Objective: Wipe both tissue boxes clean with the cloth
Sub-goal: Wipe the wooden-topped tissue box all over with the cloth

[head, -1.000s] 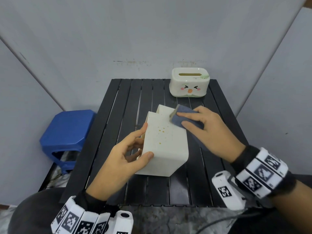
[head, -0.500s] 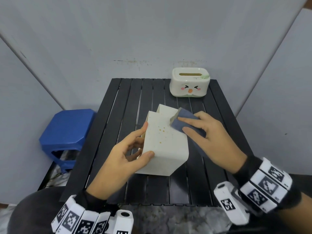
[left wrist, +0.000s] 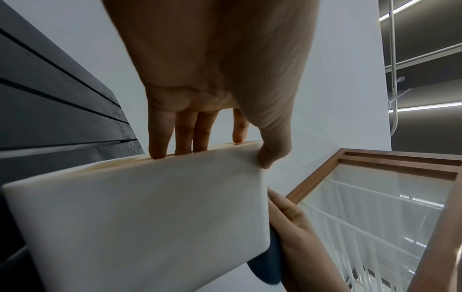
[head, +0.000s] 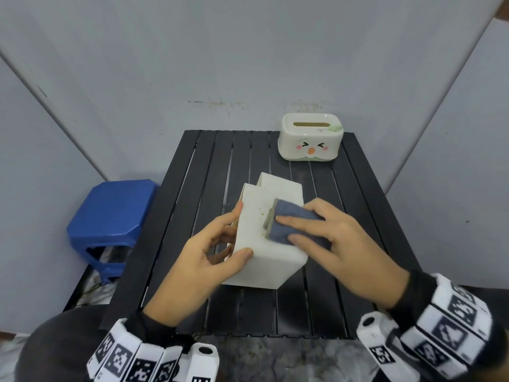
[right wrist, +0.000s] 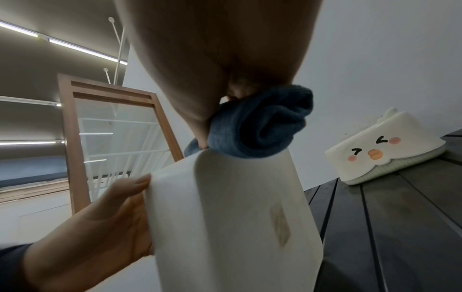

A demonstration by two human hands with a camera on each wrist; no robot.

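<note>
A plain white tissue box stands tilted at the middle of the black slatted table. My left hand grips its left side, thumb on the upper face and fingers tucked into the side opening. My right hand holds a folded blue cloth and presses it on the upper face, beside a few yellowish specks. In the right wrist view the cloth bunches under my palm on the box. A second white box with a cartoon face sits at the table's back right.
A blue plastic stool stands left of the table. Grey walls close in behind and on both sides. A wood-framed panel shows behind the hands in both wrist views.
My right hand has slid the cloth left and toward me across the box's upper face, covering most of the specks. The left hand and the box have stayed put.
</note>
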